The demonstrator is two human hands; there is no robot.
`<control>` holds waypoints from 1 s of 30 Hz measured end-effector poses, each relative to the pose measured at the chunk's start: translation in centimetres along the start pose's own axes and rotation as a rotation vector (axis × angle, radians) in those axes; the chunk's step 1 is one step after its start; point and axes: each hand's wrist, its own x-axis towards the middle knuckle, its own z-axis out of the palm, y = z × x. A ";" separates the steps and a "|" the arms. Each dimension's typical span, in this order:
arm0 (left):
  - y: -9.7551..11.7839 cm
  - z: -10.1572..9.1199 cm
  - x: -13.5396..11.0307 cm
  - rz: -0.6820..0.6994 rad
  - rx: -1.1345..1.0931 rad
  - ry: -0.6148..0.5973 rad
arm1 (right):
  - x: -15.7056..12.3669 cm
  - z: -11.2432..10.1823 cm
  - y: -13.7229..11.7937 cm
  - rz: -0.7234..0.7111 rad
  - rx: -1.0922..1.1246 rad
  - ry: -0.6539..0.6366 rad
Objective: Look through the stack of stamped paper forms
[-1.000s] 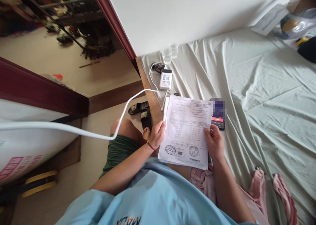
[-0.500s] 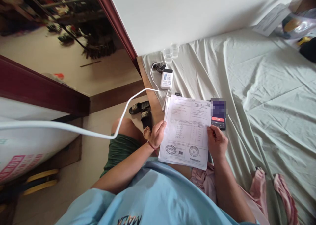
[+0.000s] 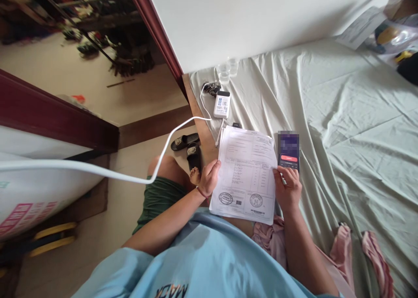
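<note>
A stack of printed paper sheets [image 3: 246,176], with two round stamps near the bottom of the top sheet, is held over my lap. My left hand [image 3: 209,178] grips its left edge, thumb on top. At the right edge, my right hand [image 3: 288,185] pinches the paper between thumb and curled fingers. Just beyond the right hand's knuckles lies a smartphone [image 3: 289,158] with a lit screen, partly blurred out. Above the stack a white power bank [image 3: 222,105] rests on the sheet, a short cable running down from it.
A white cable [image 3: 107,171] crosses the left side toward the power bank. Clear cups [image 3: 227,69] stand by the wall. The wrinkled bed sheet [image 3: 352,128] spreads rightward, with pink cloth [image 3: 342,250] near me. Black sandals [image 3: 193,154] are on the floor. A filled white sack [image 3: 42,193] is at left.
The top sheet's right edge has shifted slightly left, away from the phone, showing more of it. My left hand keeps nearly the same place.
</note>
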 end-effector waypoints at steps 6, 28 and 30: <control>-0.2 0.0 0.0 0.010 0.026 0.012 | 0.1 -0.1 0.0 -0.029 0.008 -0.008; 1.1 -0.3 -0.1 0.024 0.142 -0.005 | 0.3 -0.4 0.5 -0.015 0.022 -0.042; 1.2 -0.3 -0.1 0.038 0.181 -0.009 | 0.3 -0.3 0.5 -0.014 0.026 -0.041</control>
